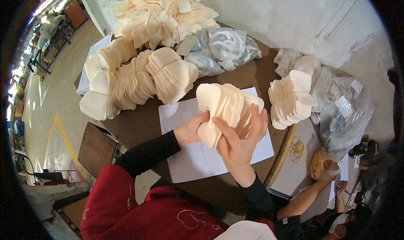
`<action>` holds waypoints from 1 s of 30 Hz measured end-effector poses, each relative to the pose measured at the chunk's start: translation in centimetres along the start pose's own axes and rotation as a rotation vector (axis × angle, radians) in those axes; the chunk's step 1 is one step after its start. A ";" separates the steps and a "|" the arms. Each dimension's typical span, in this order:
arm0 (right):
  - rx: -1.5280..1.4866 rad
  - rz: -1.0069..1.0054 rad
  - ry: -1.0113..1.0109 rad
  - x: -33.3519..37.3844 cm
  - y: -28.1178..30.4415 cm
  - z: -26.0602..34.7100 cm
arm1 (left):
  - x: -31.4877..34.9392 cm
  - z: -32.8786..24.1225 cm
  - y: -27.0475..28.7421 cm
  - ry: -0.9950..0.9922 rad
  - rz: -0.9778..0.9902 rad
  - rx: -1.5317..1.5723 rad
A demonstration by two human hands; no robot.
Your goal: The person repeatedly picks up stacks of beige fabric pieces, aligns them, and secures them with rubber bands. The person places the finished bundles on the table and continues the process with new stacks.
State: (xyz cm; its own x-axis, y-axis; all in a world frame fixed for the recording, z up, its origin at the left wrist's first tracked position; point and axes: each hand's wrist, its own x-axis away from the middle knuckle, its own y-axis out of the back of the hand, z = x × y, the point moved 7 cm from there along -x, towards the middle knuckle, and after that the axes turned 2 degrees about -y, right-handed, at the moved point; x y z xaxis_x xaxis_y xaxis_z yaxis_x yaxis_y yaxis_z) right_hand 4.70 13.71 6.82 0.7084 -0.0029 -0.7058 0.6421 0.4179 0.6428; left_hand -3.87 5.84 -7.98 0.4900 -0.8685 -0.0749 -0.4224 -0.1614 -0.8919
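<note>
A stack of cream foam pads point(229, 105) with rounded, waisted outlines is held up over written paper sheets point(185, 168) on the brown table. My left hand point(192, 128) grips its left side, the thumb on the front pad and the other fingers mostly hidden behind. My right hand point(243, 147) clasps the stack from the lower right, one finger reaching over the front pad and others spread along the far right side. A thin yellow rubber band point(240, 161) loops round my right hand near the wrist. I see no band around this stack.
Banded pad bundles point(134, 78) stand at left, below a loose pad heap point(164, 12). Another bundle point(292, 99) sits right. Clear bags point(229, 46) lie at the back. Rubber bands point(296, 149) lie near a bag of bands point(322, 164). A co-worker's arm point(311, 196) reaches in there.
</note>
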 end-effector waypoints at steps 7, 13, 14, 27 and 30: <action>-0.052 -0.045 -0.001 -0.3 0.4 -0.5 | 0.6 0.1 1.0 -0.022 -0.131 -0.094; -0.170 0.052 0.009 -0.6 0.7 -1.3 | 0.6 -0.6 -1.4 -0.055 -0.191 -0.226; -0.270 0.060 -0.031 -0.9 0.9 -1.8 | 0.6 -0.8 -2.0 -0.048 -0.215 -0.292; -1.376 -0.340 -0.910 2.8 -2.2 -8.0 | 0.7 -1.0 -4.0 -0.079 -0.212 -0.322; -1.400 -0.408 -0.911 1.8 -0.6 -9.0 | 0.7 -3.6 -4.0 -0.212 -0.253 -0.203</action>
State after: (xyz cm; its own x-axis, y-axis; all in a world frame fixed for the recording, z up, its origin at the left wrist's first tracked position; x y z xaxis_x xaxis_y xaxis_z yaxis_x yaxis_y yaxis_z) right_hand 2.93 21.68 2.50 0.8202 -0.5704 -0.0434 0.4353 0.6715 -0.5997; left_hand -4.58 4.17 -2.81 0.7357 -0.6768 0.0271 -0.3998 -0.4662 -0.7892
